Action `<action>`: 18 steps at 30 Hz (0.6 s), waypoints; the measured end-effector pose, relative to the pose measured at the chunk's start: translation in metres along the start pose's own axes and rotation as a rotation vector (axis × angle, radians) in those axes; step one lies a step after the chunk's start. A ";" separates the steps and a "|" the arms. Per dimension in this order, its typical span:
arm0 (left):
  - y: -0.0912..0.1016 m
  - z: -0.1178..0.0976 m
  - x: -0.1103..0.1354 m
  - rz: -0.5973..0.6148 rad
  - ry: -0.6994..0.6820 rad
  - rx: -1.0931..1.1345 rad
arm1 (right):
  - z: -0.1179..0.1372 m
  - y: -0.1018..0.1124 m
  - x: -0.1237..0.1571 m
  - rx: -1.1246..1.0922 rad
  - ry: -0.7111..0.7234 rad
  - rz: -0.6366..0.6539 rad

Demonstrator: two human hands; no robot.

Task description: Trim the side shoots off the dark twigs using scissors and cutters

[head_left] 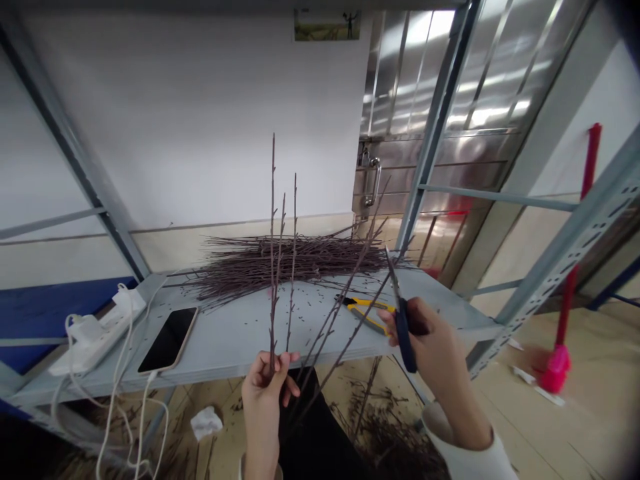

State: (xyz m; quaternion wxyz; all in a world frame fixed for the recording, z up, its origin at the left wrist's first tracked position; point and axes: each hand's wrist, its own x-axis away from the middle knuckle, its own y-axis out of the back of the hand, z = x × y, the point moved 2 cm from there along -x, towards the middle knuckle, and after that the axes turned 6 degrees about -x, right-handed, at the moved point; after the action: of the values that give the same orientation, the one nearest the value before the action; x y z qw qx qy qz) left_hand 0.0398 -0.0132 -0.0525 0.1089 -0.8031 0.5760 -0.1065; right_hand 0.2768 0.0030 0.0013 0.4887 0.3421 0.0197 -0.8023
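Left hand (263, 393) clenched around a few upright twigs (273, 267); right hand (430, 340) closed on blue-handled scissors (403, 337), blades up. Just past the right hand, yellow-handled pliers (367, 312) on a metal shelf (240, 347); beyond both hands, a heap of twigs (295, 261).

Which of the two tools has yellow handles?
The plier-type tool lying on the grey metal shelf; the scissors in the right hand have dark blue handles.
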 end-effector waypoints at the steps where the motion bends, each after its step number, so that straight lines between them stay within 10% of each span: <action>1: 0.000 0.000 -0.001 0.000 -0.005 0.003 | -0.004 -0.004 0.006 -0.097 -0.072 0.041; 7: -0.006 -0.002 -0.004 0.007 -0.016 -0.028 | -0.009 -0.042 0.045 -0.539 -0.387 0.107; 18: -0.016 -0.006 -0.005 0.053 0.008 -0.027 | 0.014 -0.096 0.068 -0.694 -0.461 0.068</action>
State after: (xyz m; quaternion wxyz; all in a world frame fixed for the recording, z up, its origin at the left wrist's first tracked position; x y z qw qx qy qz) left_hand 0.0504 -0.0035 -0.0420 0.0986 -0.7887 0.5987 -0.0990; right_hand 0.1736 -0.0044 -0.0552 0.5928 -0.0311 0.1679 -0.7870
